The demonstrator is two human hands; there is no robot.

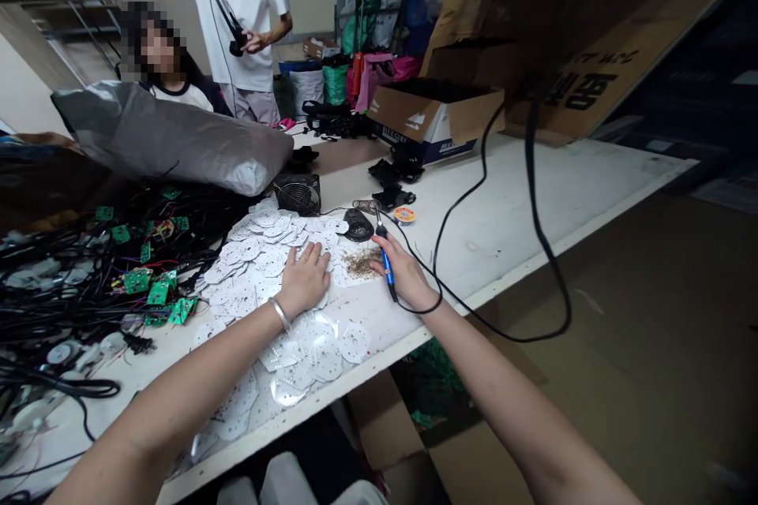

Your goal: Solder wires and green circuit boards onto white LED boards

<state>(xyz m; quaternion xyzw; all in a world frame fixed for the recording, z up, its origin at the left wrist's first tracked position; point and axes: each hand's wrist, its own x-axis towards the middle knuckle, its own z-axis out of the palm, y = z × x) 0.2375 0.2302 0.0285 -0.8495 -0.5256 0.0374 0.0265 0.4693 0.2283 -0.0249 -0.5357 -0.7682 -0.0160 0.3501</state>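
Observation:
My right hand (404, 272) grips a blue-handled soldering iron (388, 264), its tip pointing up toward a coiled metal stand (365, 207) on a dark base (358, 226). Fingers spread, my left hand (305, 280) rests palm down on a heap of thin white discs with small holes (254, 256). Between the hands lies a scatter of brown crumbs (361, 262) on a white sheet. More white discs (328, 355) overlap near the table's front edge. A roll of solder wire (405, 215) with an orange label sits just beyond my right hand.
Black cables and green circuit boards (159, 292) crowd the left side. A small black fan (298, 195) stands behind the discs, near a large grey bag (195, 134). A cardboard box (438, 114) sits at the back. The iron's black cord (485, 166) loops at right. Two people are across the table.

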